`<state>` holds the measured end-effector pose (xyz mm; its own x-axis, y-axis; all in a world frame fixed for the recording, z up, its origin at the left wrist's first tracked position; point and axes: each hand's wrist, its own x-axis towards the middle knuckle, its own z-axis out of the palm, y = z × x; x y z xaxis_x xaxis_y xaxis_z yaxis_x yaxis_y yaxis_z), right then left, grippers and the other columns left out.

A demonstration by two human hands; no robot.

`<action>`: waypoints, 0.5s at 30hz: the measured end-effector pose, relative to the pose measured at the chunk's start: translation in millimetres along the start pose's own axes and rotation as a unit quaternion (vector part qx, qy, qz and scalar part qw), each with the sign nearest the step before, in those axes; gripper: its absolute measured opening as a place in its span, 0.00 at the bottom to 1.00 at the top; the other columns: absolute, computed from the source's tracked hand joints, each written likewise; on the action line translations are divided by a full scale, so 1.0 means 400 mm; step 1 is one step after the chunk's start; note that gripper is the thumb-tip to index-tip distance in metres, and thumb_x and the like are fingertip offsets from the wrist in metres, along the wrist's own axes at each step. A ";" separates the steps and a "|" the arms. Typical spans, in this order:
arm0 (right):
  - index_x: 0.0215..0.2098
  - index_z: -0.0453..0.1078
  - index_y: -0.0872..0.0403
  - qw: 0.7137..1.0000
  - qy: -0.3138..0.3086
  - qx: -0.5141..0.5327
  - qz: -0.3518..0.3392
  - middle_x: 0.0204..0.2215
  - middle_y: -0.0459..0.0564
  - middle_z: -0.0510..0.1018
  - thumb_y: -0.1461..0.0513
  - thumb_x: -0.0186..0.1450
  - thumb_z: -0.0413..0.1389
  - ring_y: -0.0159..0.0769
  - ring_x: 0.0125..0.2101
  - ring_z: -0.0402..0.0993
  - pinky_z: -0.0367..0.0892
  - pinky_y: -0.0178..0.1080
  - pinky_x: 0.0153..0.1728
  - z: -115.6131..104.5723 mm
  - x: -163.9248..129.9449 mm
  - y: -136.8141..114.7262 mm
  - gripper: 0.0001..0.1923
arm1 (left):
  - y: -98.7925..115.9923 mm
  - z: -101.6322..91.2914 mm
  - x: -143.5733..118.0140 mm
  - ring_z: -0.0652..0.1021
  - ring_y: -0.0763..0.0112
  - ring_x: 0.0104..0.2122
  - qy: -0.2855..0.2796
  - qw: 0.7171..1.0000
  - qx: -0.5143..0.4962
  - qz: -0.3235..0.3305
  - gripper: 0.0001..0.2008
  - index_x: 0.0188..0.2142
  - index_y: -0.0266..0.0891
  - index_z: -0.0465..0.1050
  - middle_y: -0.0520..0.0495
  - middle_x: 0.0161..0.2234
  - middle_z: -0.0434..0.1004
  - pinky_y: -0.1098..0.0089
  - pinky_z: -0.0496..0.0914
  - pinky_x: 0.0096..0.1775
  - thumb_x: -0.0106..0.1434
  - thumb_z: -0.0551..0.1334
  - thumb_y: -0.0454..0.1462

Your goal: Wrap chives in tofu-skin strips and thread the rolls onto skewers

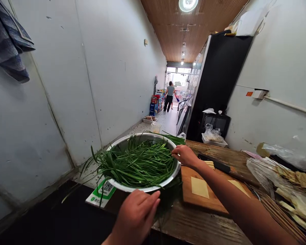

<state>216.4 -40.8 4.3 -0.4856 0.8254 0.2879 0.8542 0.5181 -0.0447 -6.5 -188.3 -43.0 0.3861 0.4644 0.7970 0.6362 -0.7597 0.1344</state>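
Note:
A wide steel bowl (122, 141) full of long green chives (137, 163) stands at the left end of a worn wooden table (201, 224). My left hand (136, 214) grips the bowl's near rim from below. On the far right rim rests my right hand (185, 154), fingers curled over the edge beside the chives. Chive leaves spill over the bowl's left side.
A wooden cutting board (206, 202) with pale flat slices lies right of the bowl, a dark-handled knife (216, 165) behind it. Skewers and plastic bags crowd the far right. A green QR-code card (102, 192) lies under the bowl. A person stands far down the corridor.

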 end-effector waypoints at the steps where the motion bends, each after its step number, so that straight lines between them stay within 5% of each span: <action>1: 0.34 0.76 0.51 0.999 -0.039 -0.004 -0.014 0.30 0.49 0.77 0.61 0.61 0.51 0.33 0.33 0.71 0.60 0.32 0.34 0.013 0.035 -0.014 0.10 | -0.019 -0.026 -0.007 0.73 0.75 0.25 0.016 1.000 0.009 -0.007 0.10 0.43 0.39 0.70 0.50 0.26 0.75 0.73 0.68 0.30 0.62 0.55 0.33; 6: 0.31 0.76 0.52 0.988 -0.143 0.017 -0.054 0.26 0.47 0.77 0.58 0.58 0.55 0.32 0.29 0.70 0.58 0.31 0.28 0.101 0.107 -0.085 0.10 | -0.069 -0.088 -0.062 0.70 0.78 0.20 0.048 0.996 0.041 -0.064 0.11 0.44 0.40 0.70 0.54 0.20 0.69 0.76 0.67 0.27 0.62 0.56 0.34; 15: 0.35 0.73 0.55 0.986 -0.127 -0.087 -0.059 0.34 0.54 0.76 0.54 0.56 0.56 0.40 0.37 0.72 0.64 0.35 0.36 0.150 0.118 -0.166 0.14 | -0.081 -0.055 -0.129 0.72 0.78 0.22 0.051 0.996 0.019 -0.067 0.13 0.46 0.39 0.69 0.54 0.21 0.71 0.75 0.69 0.29 0.61 0.56 0.30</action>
<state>125.6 -23.0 -36.4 -0.5957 0.8026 0.0314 0.7971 0.5860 0.1458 -61.9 -197.5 -75.5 0.2282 0.5101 0.8293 0.7029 -0.6757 0.2221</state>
